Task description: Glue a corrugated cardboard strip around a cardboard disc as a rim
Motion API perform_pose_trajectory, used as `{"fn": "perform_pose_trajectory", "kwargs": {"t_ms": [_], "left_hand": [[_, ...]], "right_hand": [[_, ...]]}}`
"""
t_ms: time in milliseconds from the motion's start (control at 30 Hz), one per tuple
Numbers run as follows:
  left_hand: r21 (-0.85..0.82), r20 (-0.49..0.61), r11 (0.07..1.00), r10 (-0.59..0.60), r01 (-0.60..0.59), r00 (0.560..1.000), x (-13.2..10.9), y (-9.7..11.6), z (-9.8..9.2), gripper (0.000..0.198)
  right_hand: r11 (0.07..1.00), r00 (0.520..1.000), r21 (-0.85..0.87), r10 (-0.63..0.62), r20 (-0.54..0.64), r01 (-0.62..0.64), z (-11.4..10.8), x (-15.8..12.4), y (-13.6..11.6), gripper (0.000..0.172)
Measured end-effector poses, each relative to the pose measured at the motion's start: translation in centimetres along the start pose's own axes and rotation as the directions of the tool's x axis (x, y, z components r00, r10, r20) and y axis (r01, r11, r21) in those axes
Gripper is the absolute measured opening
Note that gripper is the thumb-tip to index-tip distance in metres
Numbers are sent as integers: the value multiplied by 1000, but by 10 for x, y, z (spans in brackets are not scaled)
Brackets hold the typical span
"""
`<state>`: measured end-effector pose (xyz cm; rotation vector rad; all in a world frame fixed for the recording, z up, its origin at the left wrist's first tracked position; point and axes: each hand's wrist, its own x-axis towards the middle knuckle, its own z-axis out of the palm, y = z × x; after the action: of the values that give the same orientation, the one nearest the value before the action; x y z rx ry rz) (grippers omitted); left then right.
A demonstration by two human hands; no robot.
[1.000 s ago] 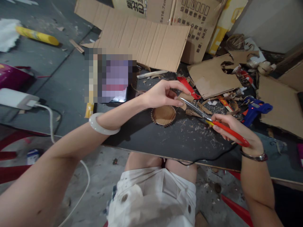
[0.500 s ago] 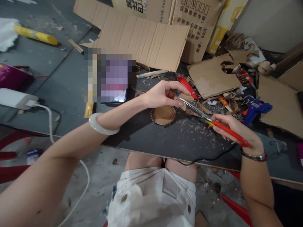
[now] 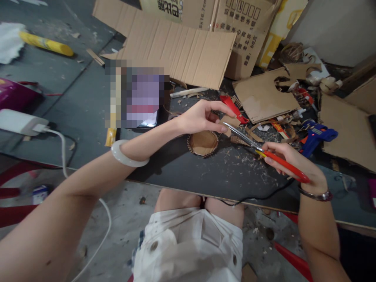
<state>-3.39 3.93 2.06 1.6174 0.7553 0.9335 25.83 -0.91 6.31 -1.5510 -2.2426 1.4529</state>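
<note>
My right hand [image 3: 282,154] grips a pair of scissors [image 3: 289,167] with red-orange handles. Their silver blades point left and look nearly closed, with the tips close to my left fingertips. Between thumb and fingers, my left hand [image 3: 204,117] pinches a small piece of cardboard [image 3: 229,120], partly hidden by the fingers and blades. Just below that hand, a round cardboard piece with a ridged corrugated rim [image 3: 203,143] lies on the dark table. A red strip-like object [image 3: 232,107] lies behind the left fingers.
A blue glue gun [image 3: 319,137] rests at the right among cardboard scraps. Large cardboard sheets [image 3: 176,51] stand at the back. A partly blurred phone [image 3: 149,119], a white charger [image 3: 20,123] with cable and a yellow tube [image 3: 47,44] lie to the left.
Both hands, the scissors and the cardboard piece keep almost the same position. The view has shifted very slightly.
</note>
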Motion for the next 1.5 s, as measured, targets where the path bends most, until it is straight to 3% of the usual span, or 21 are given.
{"fn": "perform_pose_trajectory", "kwargs": {"t_ms": [600,1033,1200,1500], "left_hand": [[19,43,1000,-11,10,999,0,0,-3,41],[3,-44,997,82,-82,996,3,-5,-4,52],[-89,-31,993,75,-77,997,3,-8,-6,48],[-11,-138,999,28,-30,990,2,-7,-2,52]], "right_hand": [[1000,1000,27,-7,0,7,1,1,7,23],[999,1000,38,0,-12,1,-1,2,6,24],[998,1000,57,18,0,-18,-2,2,6,24],[997,998,72,46,-47,-43,1,1,4,27]]}}
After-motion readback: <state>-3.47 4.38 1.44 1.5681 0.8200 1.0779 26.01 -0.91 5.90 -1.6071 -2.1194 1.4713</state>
